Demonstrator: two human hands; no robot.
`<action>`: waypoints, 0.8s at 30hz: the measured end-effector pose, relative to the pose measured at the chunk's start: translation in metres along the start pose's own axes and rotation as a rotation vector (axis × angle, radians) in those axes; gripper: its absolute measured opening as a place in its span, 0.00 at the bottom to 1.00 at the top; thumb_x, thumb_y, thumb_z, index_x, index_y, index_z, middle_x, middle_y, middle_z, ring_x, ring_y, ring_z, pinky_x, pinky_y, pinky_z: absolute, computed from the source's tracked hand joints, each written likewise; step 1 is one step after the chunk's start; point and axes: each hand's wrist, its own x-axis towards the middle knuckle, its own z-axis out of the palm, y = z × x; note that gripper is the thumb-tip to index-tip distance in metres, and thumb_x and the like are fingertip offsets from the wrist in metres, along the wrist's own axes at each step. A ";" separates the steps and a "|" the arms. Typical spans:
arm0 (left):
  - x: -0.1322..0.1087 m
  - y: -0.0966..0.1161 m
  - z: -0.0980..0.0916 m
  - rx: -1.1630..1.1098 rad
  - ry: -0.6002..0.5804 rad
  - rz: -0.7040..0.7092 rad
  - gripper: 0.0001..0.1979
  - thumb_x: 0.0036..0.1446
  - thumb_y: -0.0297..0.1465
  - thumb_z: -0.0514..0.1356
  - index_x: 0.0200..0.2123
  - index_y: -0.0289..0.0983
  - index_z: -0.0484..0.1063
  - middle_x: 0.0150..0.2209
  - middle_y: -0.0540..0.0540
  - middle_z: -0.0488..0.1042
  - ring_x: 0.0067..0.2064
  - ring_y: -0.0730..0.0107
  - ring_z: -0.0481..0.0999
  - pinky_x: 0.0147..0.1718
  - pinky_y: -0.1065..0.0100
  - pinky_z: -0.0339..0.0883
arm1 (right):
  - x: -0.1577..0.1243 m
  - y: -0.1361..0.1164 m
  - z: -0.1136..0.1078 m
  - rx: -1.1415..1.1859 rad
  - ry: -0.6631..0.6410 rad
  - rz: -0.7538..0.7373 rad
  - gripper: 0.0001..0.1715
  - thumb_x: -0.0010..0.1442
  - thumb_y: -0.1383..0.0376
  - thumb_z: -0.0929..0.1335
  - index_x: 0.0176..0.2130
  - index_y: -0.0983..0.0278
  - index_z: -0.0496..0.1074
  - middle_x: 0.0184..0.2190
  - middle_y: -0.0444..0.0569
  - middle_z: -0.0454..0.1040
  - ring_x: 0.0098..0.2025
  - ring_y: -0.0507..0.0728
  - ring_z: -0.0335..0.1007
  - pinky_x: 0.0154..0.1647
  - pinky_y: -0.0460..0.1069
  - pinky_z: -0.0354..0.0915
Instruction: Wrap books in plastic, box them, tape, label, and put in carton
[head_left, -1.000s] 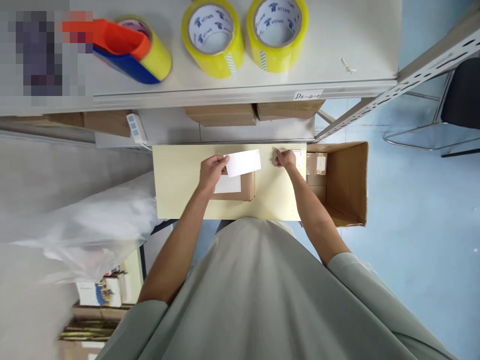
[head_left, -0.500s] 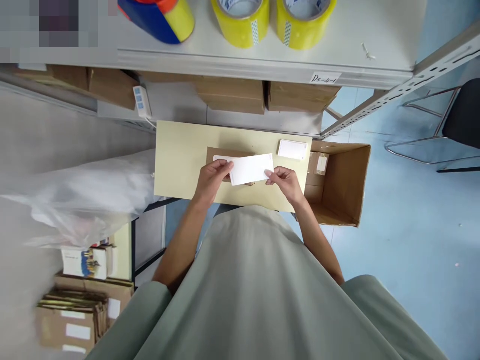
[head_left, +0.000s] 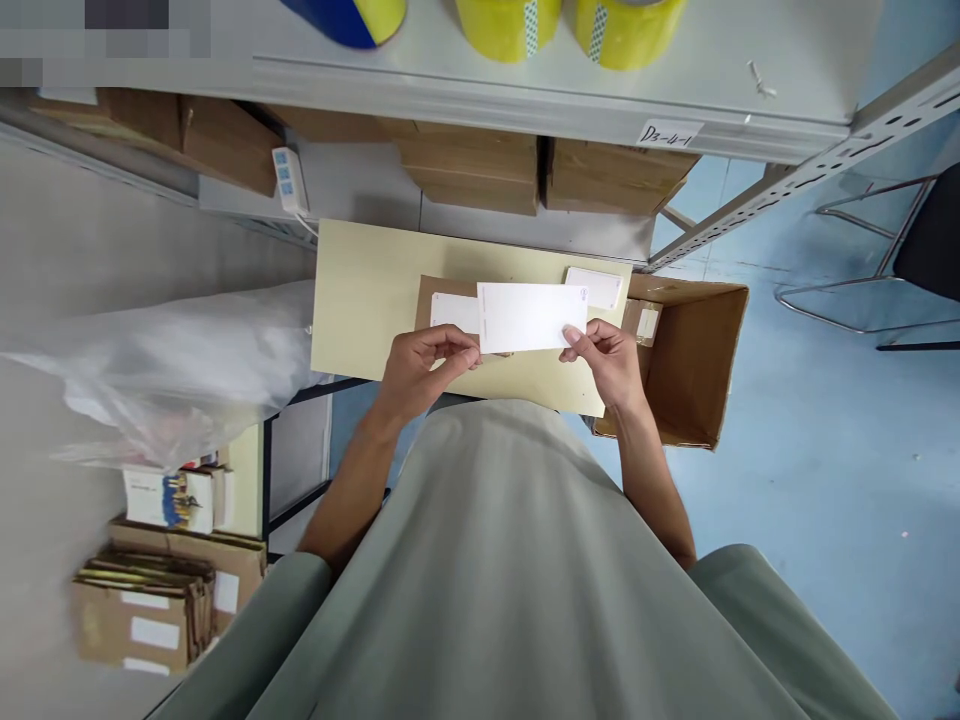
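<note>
A white rectangular paper slip (head_left: 529, 315) with faint small print along its ends is held up over the narrow cream table. My right hand (head_left: 615, 365) pinches its lower right corner between thumb and fingers. At the lower left corner, my left hand (head_left: 420, 370) has thumb and fingertips pinched together, touching the slip's edge. Beneath it lies a flat brown cardboard piece (head_left: 425, 295) with another white slip (head_left: 454, 312) on top, both partly covered. A small stack of white slips (head_left: 600, 287) rests near the table's right end, partly behind the held one.
An open cardboard box (head_left: 690, 360) stands right of the cream table (head_left: 360, 300). Ahead, a metal shelf (head_left: 480, 90) carries yellow tape rolls (head_left: 510, 25), with cardboard boxes (head_left: 480, 165) below. Left are a plastic-wrapped bundle (head_left: 187, 350) and folded cartons (head_left: 142, 615). A chair (head_left: 930, 240) is far right.
The held slip has moved right and slightly up with my right hand. My left hand has slid from the slip's upper left side to its lower left corner. The view has tilted slightly down.
</note>
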 end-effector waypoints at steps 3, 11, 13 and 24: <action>-0.001 0.001 0.002 0.043 0.017 -0.026 0.10 0.57 0.41 0.72 0.29 0.42 0.81 0.34 0.42 0.82 0.45 0.48 0.85 0.47 0.49 0.81 | -0.002 0.002 0.000 0.001 -0.004 0.009 0.32 0.60 0.33 0.79 0.28 0.54 0.75 0.26 0.45 0.82 0.31 0.59 0.83 0.44 0.57 0.81; -0.004 0.001 0.004 0.049 -0.015 0.113 0.12 0.59 0.42 0.69 0.29 0.41 0.81 0.30 0.45 0.80 0.36 0.58 0.81 0.41 0.56 0.77 | -0.006 0.004 -0.001 0.054 -0.003 0.011 0.33 0.57 0.34 0.81 0.27 0.55 0.75 0.25 0.44 0.81 0.30 0.57 0.79 0.42 0.55 0.78; -0.004 0.000 0.004 0.056 -0.029 0.139 0.11 0.60 0.40 0.69 0.29 0.40 0.80 0.30 0.46 0.80 0.35 0.62 0.80 0.38 0.59 0.75 | -0.008 0.006 -0.001 0.073 0.001 0.016 0.33 0.57 0.35 0.82 0.27 0.56 0.75 0.25 0.43 0.81 0.30 0.56 0.78 0.42 0.55 0.77; -0.013 -0.005 0.008 -0.009 -0.051 0.133 0.07 0.60 0.35 0.67 0.31 0.39 0.80 0.31 0.46 0.81 0.35 0.64 0.82 0.38 0.62 0.78 | -0.016 0.020 0.004 0.132 -0.004 0.060 0.34 0.55 0.34 0.82 0.27 0.57 0.74 0.24 0.43 0.79 0.29 0.56 0.77 0.40 0.54 0.77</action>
